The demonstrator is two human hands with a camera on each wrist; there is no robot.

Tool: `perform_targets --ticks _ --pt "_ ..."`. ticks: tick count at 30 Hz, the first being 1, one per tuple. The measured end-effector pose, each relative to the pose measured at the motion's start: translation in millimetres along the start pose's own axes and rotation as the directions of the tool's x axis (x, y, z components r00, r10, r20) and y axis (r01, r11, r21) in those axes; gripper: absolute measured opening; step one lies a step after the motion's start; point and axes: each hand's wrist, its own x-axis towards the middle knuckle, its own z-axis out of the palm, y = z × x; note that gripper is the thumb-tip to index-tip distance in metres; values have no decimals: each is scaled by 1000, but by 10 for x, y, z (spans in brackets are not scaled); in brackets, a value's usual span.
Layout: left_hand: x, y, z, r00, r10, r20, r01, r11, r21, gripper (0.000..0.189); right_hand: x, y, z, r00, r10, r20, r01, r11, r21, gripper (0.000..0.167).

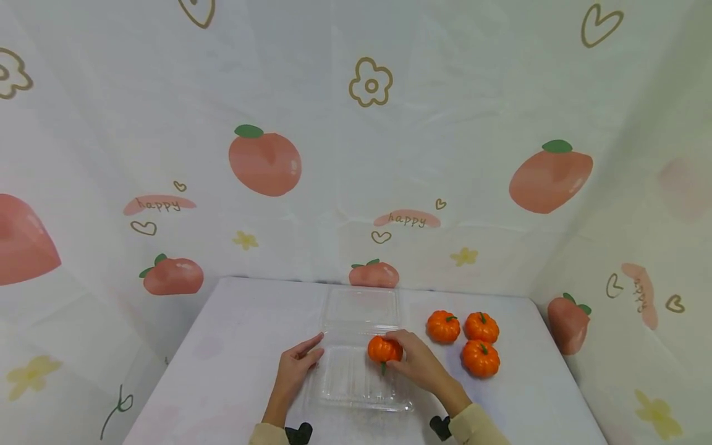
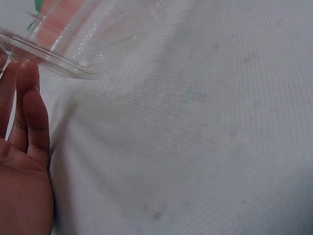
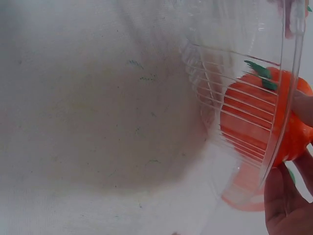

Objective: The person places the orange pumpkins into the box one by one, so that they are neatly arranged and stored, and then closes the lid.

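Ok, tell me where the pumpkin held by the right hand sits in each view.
Head: the pumpkin is below and slightly right of centre, held by the right hand.
Left wrist: not visible.
Right wrist: at the right edge, partly behind clear plastic.
Shared landmark: the clear container, lower centre, top left and right side respectively.

- We see a pale table (image 1: 239, 346) with a white printed sheet (image 1: 445, 111) rising like a wall behind its far edge.
- Left of the table, we find pale sheeting (image 1: 72, 154) with a large pinkish-red fruit print (image 1: 25, 241) and a yellow flower (image 1: 33, 377).
- Above the table's far edge, we read "happy" on pink smears (image 1: 407, 218), outlined hearts (image 1: 381, 237) beside them.
- Right of the table, we see a side panel (image 1: 667, 247) bearing a sideways "happy".
- Over the table, we notice soft light with blurred shadows.
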Motion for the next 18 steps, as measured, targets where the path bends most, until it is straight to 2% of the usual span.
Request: perform_targets --ticks 13,18 --pt "-11 -25 24 1000 4 0 -4 1000 4 40 33 27 41 999 -4 32 5 999 -45 46" --pt "-2 -13 11 1000 15 -12 -15 1000 25 40 9 -7 23 998 2 58 1 999 -49 32"
